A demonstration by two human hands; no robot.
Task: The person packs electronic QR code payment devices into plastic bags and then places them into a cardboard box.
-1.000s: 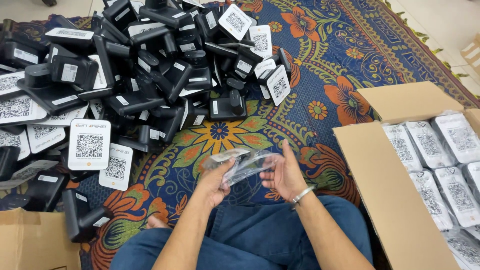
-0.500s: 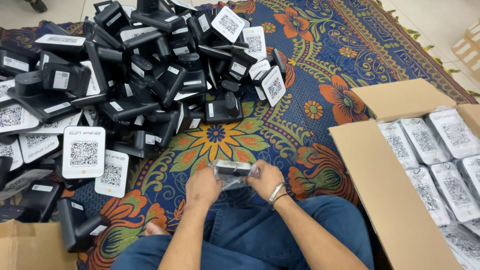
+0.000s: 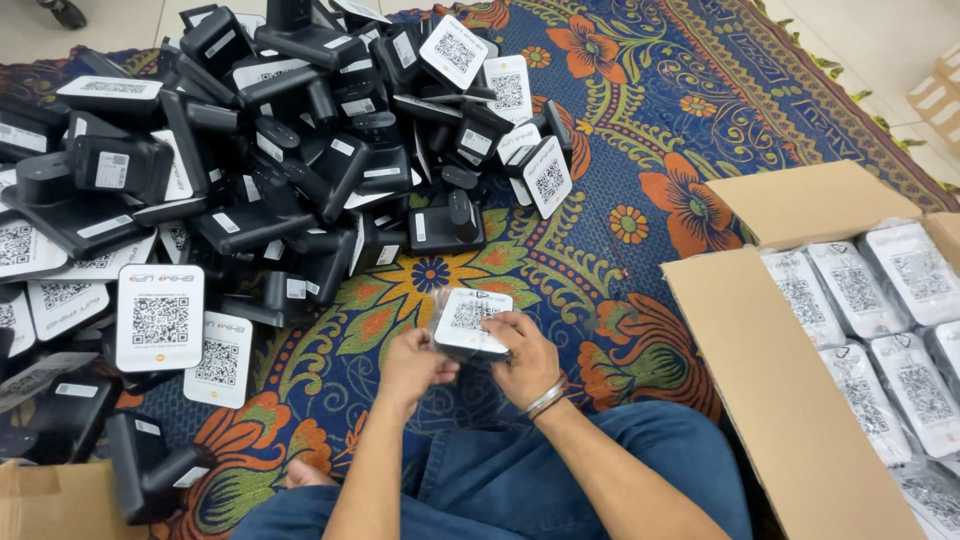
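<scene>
Both hands hold one small black stand with a white square-code face (image 3: 470,318), wrapped in a clear plastic bag, just above my lap. My left hand (image 3: 412,365) grips its left lower edge. My right hand (image 3: 527,357), with metal bangles on the wrist, grips its right side. The white face points up toward the camera. A large heap of like black stands (image 3: 270,160) lies on the patterned rug to the upper left, out of reach of either hand.
An open cardboard box (image 3: 790,400) at the right holds several bagged stands in rows. A second cardboard box corner (image 3: 40,505) shows at the lower left. The colourful floral rug (image 3: 640,150) covers the floor. My legs in blue jeans fill the bottom.
The hands have come together from an open bag hold and now tilt the bagged stand so its white face shows. The view has shifted slightly.
</scene>
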